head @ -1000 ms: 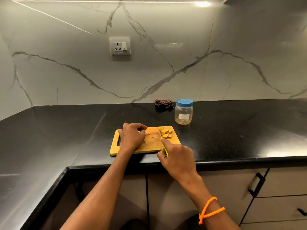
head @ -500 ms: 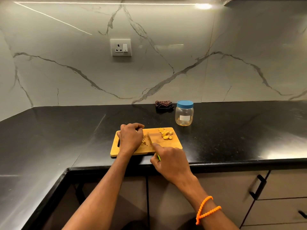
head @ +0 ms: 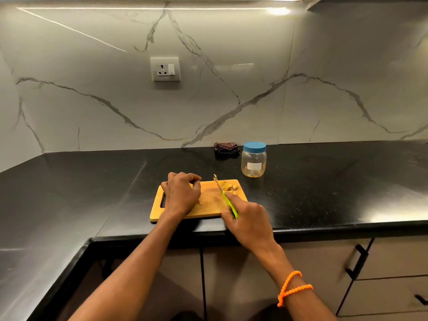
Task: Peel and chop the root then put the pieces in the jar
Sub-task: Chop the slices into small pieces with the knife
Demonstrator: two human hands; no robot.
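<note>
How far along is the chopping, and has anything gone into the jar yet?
Done: a pile of cut yellow pieces lies at the cutting board's far right corner. In hand: the right hand holds the green-handled knife, blade by that pile; the left hand rests curled on the board, hiding what it holds. Left: the jar has its blue lid on, with something yellowish at the bottom, so transferring remains.

text: none readable | jar label: blank white
</note>
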